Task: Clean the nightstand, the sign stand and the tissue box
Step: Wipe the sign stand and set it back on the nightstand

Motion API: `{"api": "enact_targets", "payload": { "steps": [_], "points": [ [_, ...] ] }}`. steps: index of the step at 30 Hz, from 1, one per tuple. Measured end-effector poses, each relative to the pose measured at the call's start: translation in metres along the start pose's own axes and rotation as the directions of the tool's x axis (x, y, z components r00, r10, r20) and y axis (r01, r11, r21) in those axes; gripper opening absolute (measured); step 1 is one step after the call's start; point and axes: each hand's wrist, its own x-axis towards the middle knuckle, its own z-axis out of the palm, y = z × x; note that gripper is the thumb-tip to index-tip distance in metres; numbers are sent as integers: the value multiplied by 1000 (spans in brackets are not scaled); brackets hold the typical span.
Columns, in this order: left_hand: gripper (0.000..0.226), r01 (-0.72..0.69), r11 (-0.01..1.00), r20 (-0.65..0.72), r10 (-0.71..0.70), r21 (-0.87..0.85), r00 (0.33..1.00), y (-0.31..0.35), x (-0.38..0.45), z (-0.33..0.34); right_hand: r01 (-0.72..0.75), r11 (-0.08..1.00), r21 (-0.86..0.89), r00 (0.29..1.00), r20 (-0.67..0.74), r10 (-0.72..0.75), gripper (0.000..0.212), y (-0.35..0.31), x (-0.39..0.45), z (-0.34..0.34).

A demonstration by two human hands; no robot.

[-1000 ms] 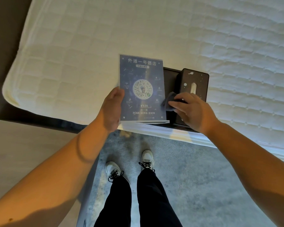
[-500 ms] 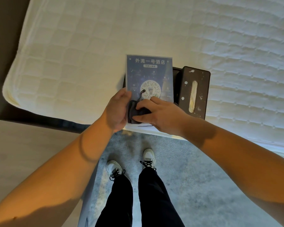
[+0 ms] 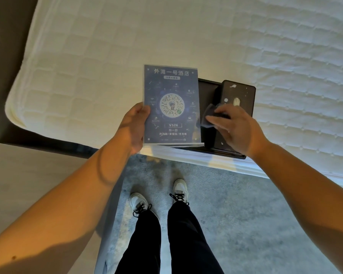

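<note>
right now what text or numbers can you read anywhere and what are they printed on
"外滩一号酒店": headline at the top of the sign stand, which the left hand holds.
"V526": boxed number below the round code on the same sign.
"扫一扫": small line under the number.
Pill label under the headline, icon captions and bottom lines: too small to read.
Tissue box, under the right hand with its cloth: white marks only, no readable words.

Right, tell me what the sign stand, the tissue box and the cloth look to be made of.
Sign stand: clear glossy plastic, likely acrylic; see-through rim and foot around a blue printed sheet.
Tissue box: dark, smooth, rigid, perhaps leatherette or plastic; pale specks show on its top.
Cloth: soft grey fabric, maybe microfibre; it bunches in folds under the right hand.
</note>
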Motion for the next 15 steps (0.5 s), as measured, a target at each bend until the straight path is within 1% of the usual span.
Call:
{"api": "enact_targets", "payload": {
  "steps": [2,4,5,6,8,12,15],
  "points": [
    [20,2,1000,-17,-1,23,1000,-2,2,2,-11,1000,18,996,-84,13,29,-8,9,-10],
    [21,7,999,-29,-6,36,1000,-5,3,4,80,997,16,991,-105,-78,31,-26,17,-14],
    [21,8,999,-34,-6,39,999,-6,3,5,151,988,10,986,-71,-150,35,-37,20,-12],
    [21,6,999,-33,-5,39,999,-7,2,6,218,976,4,976,-5,-218,40,-47,23,-7],
    [21,0,999,-15,1,35,1000,-7,2,9,287,958,29,949,131,-288,49,-61,27,5],
    [20,-21,1000,-3,21,22,1000,-6,-2,2,276,957,83,937,199,-288,56,-49,24,15],
    [20,-46,999,33,45,8,998,-5,-4,-9,260,964,53,940,214,-265,50,-26,11,13]
  ]
}}
